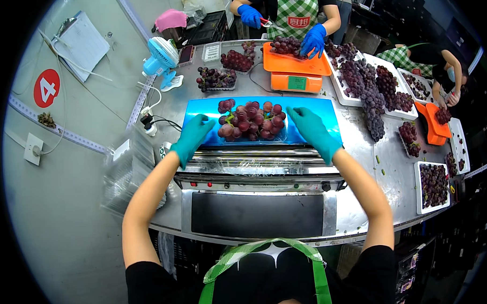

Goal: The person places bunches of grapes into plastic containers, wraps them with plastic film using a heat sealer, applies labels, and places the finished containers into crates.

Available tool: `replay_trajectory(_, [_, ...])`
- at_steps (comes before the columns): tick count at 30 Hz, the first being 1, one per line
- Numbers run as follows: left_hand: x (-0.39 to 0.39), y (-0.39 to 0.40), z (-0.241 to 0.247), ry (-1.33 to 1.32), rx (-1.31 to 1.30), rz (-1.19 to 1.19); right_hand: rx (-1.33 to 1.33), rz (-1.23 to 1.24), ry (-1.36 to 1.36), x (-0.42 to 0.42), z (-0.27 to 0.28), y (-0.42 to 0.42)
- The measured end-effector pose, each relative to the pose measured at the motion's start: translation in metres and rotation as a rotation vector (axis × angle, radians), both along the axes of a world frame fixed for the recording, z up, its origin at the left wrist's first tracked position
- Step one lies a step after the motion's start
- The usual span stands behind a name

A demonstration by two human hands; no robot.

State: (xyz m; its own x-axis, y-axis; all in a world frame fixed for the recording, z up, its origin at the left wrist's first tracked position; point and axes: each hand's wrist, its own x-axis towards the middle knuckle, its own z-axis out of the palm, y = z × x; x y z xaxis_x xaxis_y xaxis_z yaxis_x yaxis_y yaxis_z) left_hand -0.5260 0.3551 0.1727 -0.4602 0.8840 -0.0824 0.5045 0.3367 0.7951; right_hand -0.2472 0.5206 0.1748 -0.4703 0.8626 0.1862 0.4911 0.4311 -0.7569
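A clear plastic punnet heaped with red grapes (pixel 252 121) sits on the blue top plate (pixel 335 126) of a tabletop film-wrapping machine (pixel 252 159). To the left of the grapes is my left hand (pixel 192 137) in a teal glove, its fingers slightly spread, with a gap to the punnet. My right hand (pixel 313 129), gloved alike, hovers at the right side with its fingertips near the punnet. Neither hand appears to hold anything. Steel rollers with film lie between my wrists, and a dark flat pad (pixel 257 214) is at the machine's front.
Behind the machine stand an orange scale (pixel 297 75), two grape punnets (pixel 217 78) and a small blue fan (pixel 160 60). Across the table a co-worker in blue gloves holds red-handled snips. White trays of grapes (pixel 350 96) line the right; stacked clear punnets (pixel 133 176) are at left.
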Motion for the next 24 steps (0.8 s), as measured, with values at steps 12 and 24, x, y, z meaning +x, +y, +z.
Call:
replay_trajectory(12, [0.037, -0.098, -0.013, 0.608, -0.214, 0.188, 0.481, -0.311, -0.679, 0.054, -0.039, -0.099])
replay_trajectory(24, [-0.004, -0.109, -0.028, -0.500, 0.151, 0.121, -0.772, -0.014, 0.600, 0.091, -0.019, -0.092])
